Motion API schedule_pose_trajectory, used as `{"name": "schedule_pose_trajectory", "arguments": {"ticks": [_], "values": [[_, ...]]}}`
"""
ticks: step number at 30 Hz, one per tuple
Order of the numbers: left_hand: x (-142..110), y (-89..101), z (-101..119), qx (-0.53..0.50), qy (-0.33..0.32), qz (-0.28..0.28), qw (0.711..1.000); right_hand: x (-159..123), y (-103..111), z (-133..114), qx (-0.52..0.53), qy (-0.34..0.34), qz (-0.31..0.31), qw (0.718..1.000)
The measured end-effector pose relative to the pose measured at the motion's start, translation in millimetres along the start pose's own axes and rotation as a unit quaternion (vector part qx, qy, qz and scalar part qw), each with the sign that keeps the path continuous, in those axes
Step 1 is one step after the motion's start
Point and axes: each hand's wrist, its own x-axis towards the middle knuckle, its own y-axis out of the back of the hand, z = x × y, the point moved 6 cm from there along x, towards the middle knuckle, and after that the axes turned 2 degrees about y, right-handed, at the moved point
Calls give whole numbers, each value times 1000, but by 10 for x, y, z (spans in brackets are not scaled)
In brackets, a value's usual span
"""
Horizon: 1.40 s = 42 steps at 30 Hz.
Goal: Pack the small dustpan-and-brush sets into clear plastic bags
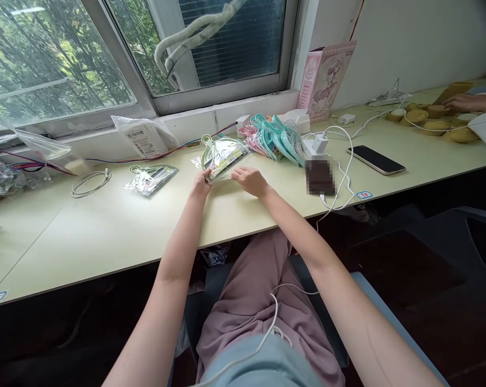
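Observation:
My left hand point(201, 183) grips the near left corner of a clear-wrapped packet point(222, 155) with a pale green looped handle and a dark lower strip; it looks like a small dustpan and brush set. At the packet's near right edge, my right hand point(249, 180) has its fingers pinched together on the clear wrap. The packet is tilted just above the table. A similar green wrapped packet point(152, 178) lies to the left. Behind my right hand is a pile of teal packets point(282, 138) and pink packets point(255, 138) with similar handles.
A phone point(376, 159), a white charger point(320, 142) with cables and a blurred-out dark item point(320, 177) lie on the table point(117, 236) to the right. A pink box point(325, 80) stands by the wall. Far right, another person's hand point(468, 102) is among yellowish round pieces point(436, 127).

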Motion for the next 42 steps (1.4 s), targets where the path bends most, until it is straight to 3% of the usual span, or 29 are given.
{"name": "schedule_pose_trajectory", "arguments": {"ticks": [5,9,12,17,21,30,35,37,39,42], "values": [[-15,-33,12,-83,-6,-22,996,-23,36,111,76,-58,18,995],[27,-35,28,-124,-24,-25,992,-27,19,256,203,-133,66,968],[50,-16,48,-136,-34,-29,990,-14,-65,354,362,-206,121,901],[32,-58,50,-136,-45,-65,988,7,-232,387,575,-315,160,738],[21,-143,-8,-109,-54,-97,988,17,-258,403,640,-348,170,664],[-59,-271,-87,-1,-77,-157,985,-3,-389,588,659,-394,236,596],[-197,-416,-85,42,-57,-201,977,-23,-422,622,692,-397,229,557],[-139,-374,-93,34,-37,-156,986,-55,-413,633,699,-411,223,542],[-19,-224,-89,25,-23,-71,997,-80,-399,635,700,-420,216,535],[170,67,-32,25,-33,24,999,-81,-380,616,699,-414,201,548]]}}
